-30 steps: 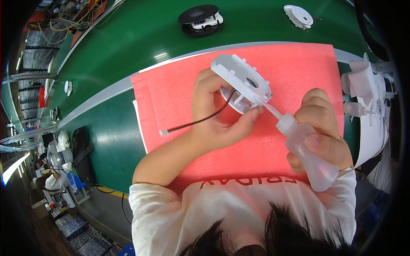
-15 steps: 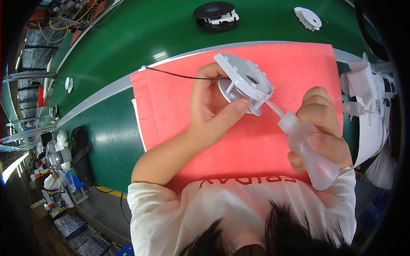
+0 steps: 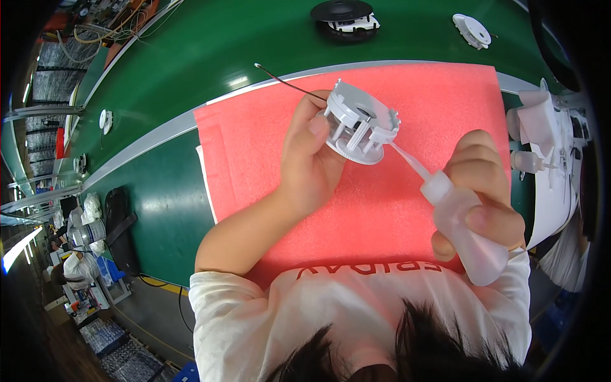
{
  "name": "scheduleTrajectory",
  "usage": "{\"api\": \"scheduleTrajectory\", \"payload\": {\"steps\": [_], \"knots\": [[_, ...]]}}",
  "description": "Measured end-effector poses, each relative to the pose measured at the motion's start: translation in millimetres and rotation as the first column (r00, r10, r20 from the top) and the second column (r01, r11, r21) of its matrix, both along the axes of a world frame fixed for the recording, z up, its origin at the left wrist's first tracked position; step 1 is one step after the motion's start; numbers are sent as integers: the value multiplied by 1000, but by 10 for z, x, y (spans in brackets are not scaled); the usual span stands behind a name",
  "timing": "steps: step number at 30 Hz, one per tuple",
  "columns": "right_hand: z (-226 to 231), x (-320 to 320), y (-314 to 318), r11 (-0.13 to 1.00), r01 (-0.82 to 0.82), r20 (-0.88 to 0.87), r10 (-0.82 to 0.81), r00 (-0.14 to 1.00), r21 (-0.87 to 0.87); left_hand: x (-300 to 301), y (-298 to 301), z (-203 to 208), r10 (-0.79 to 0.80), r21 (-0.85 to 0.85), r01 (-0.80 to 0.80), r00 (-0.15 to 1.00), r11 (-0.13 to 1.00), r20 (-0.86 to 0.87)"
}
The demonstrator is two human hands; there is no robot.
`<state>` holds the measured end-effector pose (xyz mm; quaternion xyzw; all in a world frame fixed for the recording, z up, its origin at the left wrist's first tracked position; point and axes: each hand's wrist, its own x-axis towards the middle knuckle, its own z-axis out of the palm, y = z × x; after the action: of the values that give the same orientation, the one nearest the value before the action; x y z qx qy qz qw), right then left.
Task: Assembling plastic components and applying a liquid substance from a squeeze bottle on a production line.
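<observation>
My left hand (image 3: 312,156) grips a white round plastic assembly (image 3: 364,121) by its left side, thumb against its edge. Two tiers joined by posts make up the part, which is tilted so its open side shows. A thin dark cable (image 3: 289,84) with a small white plug runs from it to the upper left. My right hand (image 3: 487,197) is wrapped round a translucent squeeze bottle (image 3: 468,232) with a white collar. The bottle's long thin nozzle points up-left, its tip at the assembly's lower right edge; whether they touch I cannot tell.
A pink foam mat (image 3: 382,223) lies under my hands. Beyond it, a green surface (image 3: 223,44) carries a black round unit (image 3: 344,19) and a white round part (image 3: 472,30). Another small bottle (image 3: 527,162) lies at the right, beside white sheeting. A black case (image 3: 119,232) is at the left.
My left hand has turned the assembly, showing its posts, and the cable has swung upward. The bottle has shifted slightly right. On the green surface, the black unit and white part have moved right.
</observation>
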<state>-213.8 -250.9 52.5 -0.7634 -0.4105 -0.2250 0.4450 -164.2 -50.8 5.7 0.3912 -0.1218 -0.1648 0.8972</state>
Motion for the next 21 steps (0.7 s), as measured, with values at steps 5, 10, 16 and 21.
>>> {"api": "scheduleTrajectory", "payload": {"steps": [5,10,16,21], "knots": [[28,36,-26,999,-6,-2,6,1000,-35,-2,-15,-14,-15,-30,14,999,999,-31],[19,50,-45,998,-13,0,13,1000,-57,1,-37,3,-21,7,21,999,1000,-44],[18,19,-69,1000,-14,-39,13,999,-19,-26,-111,48,-40,-40,33,981,999,-190],[-20,66,-49,999,-11,19,10,1000,34,-17,-106,70,-147,-102,122,946,987,-290]]}}
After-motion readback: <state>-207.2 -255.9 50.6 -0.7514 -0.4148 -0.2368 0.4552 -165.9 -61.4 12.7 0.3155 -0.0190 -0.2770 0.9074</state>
